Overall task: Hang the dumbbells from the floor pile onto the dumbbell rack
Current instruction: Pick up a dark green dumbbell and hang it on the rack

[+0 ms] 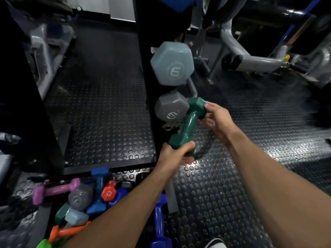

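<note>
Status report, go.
Both hands on green dumbbell: left hand on near head, right hand on far head. Not racked yet. Grey dumbbell close beside far head.

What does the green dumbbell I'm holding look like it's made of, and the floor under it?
Green dumbbell: probably metal under a glossy vinyl-type coating; smooth skin with soft highlights, no bare metal showing. Floor mat: looks like black rubber, with raised round studs and a dull sheen.

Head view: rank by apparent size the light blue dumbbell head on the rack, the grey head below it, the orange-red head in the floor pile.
1. Light blue dumbbell head
2. Grey head
3. Orange-red head
All three lie at different distances from the camera, so true sizes are unsure.
</note>
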